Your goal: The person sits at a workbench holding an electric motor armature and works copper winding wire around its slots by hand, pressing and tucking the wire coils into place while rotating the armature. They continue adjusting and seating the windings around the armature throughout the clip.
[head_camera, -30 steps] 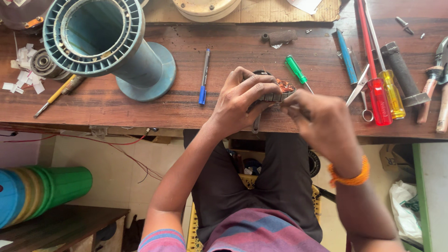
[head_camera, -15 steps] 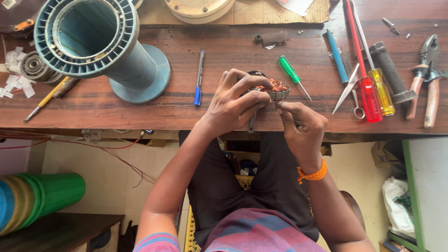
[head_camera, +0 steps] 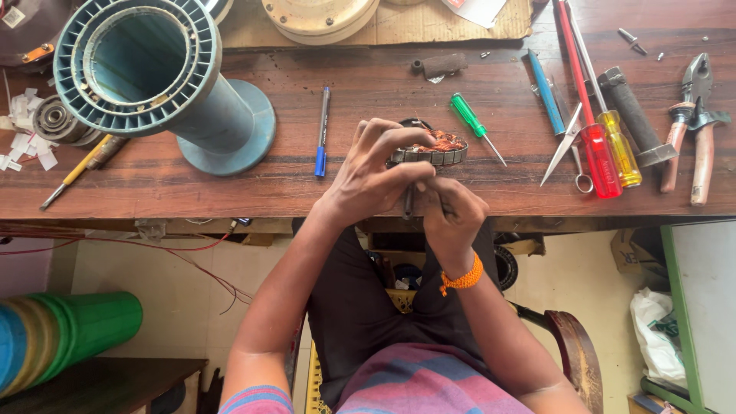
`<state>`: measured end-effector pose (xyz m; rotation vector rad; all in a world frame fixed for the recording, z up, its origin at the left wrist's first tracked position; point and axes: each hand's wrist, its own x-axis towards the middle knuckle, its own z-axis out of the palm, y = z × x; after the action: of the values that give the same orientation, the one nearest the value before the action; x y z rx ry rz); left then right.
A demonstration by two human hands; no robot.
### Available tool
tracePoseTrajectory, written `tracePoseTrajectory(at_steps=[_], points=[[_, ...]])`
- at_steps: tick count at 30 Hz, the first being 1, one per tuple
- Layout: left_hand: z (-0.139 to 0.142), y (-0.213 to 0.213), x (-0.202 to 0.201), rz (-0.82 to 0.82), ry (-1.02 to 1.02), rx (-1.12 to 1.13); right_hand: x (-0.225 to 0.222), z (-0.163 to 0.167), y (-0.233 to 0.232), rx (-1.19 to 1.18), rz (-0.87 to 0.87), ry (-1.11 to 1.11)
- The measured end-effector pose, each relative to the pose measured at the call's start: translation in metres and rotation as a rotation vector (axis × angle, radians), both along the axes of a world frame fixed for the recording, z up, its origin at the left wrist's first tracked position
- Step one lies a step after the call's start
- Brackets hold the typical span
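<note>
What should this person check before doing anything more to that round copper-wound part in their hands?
1. Left hand grips the metal ring with copper wire: ok.
2. Right hand holds a thin tool under the ring: ok.
3. Tool tip seated correctly: cannot tell, fingers hide it.
4. Ring held over the wooden bench: ok.
5. Green screwdriver within reach: ok.
6. Wire undamaged: cannot tell.

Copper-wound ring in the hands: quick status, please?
Left hand grips the copper-wound metal ring over the wooden bench. Right hand works a thin tool at its underside. Green screwdriver lies close, apart.
</note>
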<state>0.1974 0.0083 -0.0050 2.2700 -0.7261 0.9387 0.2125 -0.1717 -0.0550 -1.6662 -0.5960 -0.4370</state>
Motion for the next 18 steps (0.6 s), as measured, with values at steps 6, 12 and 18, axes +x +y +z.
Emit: tracePoseTrajectory(at_steps=[6,12,18], points=[[-0.013,-0.004,0.001,0.055,-0.257,0.060,-0.010,0.021,-0.020,-0.066,0.141,-0.018],[-0.022,-0.004,0.003,0.018,-0.292,-0.052,-0.003,0.066,-0.035,-0.311,0.163,-0.004],[-0.032,-0.017,0.001,0.086,-0.169,-0.291,0.018,0.101,-0.026,-0.340,0.146,-0.119]])
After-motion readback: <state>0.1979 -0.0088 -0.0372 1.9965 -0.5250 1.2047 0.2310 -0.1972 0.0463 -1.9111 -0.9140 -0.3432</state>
